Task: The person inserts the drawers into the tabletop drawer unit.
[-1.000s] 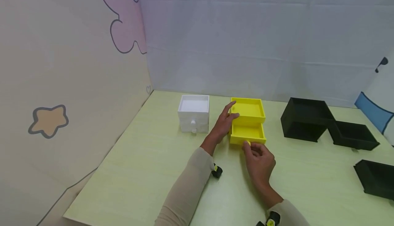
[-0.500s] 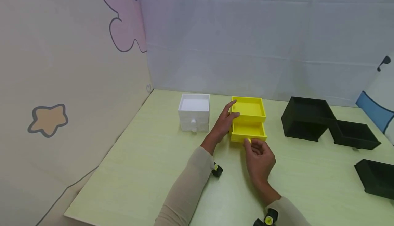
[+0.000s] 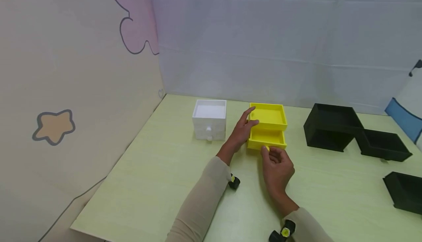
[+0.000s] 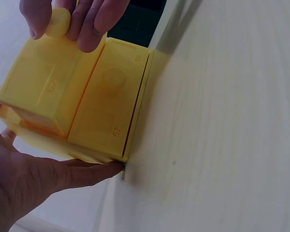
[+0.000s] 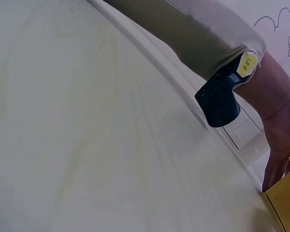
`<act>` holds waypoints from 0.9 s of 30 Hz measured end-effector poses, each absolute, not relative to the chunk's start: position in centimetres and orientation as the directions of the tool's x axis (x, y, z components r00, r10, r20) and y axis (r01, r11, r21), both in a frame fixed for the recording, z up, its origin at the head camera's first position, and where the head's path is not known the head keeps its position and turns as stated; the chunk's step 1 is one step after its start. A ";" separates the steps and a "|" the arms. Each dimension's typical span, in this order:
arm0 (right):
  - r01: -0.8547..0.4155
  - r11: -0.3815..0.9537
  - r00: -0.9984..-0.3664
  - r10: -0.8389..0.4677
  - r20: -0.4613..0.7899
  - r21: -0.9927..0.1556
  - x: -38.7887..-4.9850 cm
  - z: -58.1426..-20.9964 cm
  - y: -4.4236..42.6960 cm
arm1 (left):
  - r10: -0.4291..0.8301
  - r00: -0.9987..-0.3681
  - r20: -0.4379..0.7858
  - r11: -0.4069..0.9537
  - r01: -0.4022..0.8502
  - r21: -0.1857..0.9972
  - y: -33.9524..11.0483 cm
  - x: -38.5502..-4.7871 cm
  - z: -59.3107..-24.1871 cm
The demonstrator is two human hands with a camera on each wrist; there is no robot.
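A small yellow drawer cabinet (image 3: 270, 116) stands on the table. Its upper drawer (image 3: 263, 144) is partly pulled out, with nothing visible inside. Below it, the lower drawer (image 4: 106, 96) sits closed. My left hand (image 3: 240, 132) rests against the cabinet's left side, fingers mostly straight, with thumb and index finger reaching over the top edge. With thumb and fingers, my right hand (image 3: 277, 168) pinches the upper drawer's round knob (image 4: 59, 21). In the right wrist view, the left hand (image 5: 282, 135) touches the cabinet's side; the right hand is almost wholly out of that view.
A white drawer cabinet (image 3: 209, 119) stands to the left. On the right is a black cabinet (image 3: 329, 125), with a black drawer (image 3: 382, 145) beside it and another black drawer (image 3: 405, 192) nearer the front. Curtain walls border the table (image 3: 158, 168).
My right hand has moved slightly away from me with the knob, and the upper yellow drawer has slid a little further into its cabinet. My left hand keeps its place on the cabinet.
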State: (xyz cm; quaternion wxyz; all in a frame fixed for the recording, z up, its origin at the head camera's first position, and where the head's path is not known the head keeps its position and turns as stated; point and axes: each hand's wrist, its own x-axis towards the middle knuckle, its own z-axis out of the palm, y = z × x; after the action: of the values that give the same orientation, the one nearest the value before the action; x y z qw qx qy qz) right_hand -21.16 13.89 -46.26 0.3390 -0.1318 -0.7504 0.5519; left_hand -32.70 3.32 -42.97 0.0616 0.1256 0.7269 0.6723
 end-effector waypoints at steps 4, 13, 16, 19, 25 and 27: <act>-0.173 0.358 -0.731 0.578 0.364 -0.917 -21.4 -46.5 13.9 | 0.263 -0.961 0.083 0.070 0.105 0.992 3.3 -32.7 -43.0; -0.169 0.367 -0.722 0.586 0.368 -0.915 -22.0 -46.5 13.7 | 0.258 -0.961 0.096 0.075 0.119 0.990 3.3 -32.8 -43.0; -0.183 0.359 -0.719 0.586 0.373 -0.915 -22.1 -46.4 13.7 | 0.255 -0.962 0.096 0.081 0.120 0.989 3.3 -32.7 -42.9; -0.194 0.351 -0.716 0.588 0.376 -0.916 -22.2 -46.4 13.7 | 0.252 -0.963 0.094 0.087 0.119 0.989 3.3 -32.6 -42.8; -0.186 0.362 -0.710 0.593 0.380 -0.913 -22.5 -46.4 13.7 | 0.254 -0.963 0.091 0.087 0.116 0.989 3.3 -32.7 -42.9; -0.185 0.361 -0.708 0.596 0.379 -0.914 -22.6 -46.3 13.7 | 0.255 -0.963 0.087 0.085 0.112 0.990 3.3 -32.7 -42.9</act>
State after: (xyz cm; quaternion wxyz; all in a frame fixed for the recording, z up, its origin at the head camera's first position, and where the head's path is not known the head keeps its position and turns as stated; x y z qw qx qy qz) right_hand -22.61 13.69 -46.34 0.3561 -0.1382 -0.7441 0.5481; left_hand -32.68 3.29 -42.93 0.0538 0.1251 0.7347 0.6646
